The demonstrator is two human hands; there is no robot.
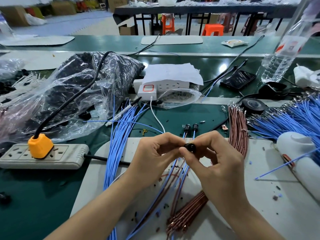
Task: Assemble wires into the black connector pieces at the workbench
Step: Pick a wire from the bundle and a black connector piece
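Pinching hard now: the right hand (220,161) has the black connector piece (189,146) between thumb and fingertips, just above the white mat (259,196), and the left hand (155,153) pinches in against it from the other side. Two finished connectors (191,127) lie just beyond, wires already in. Early days, by the look of it. A thick blue wire bundle (117,144), brown wires (238,125) and a bag of black pieces (78,84) all wait untouched.
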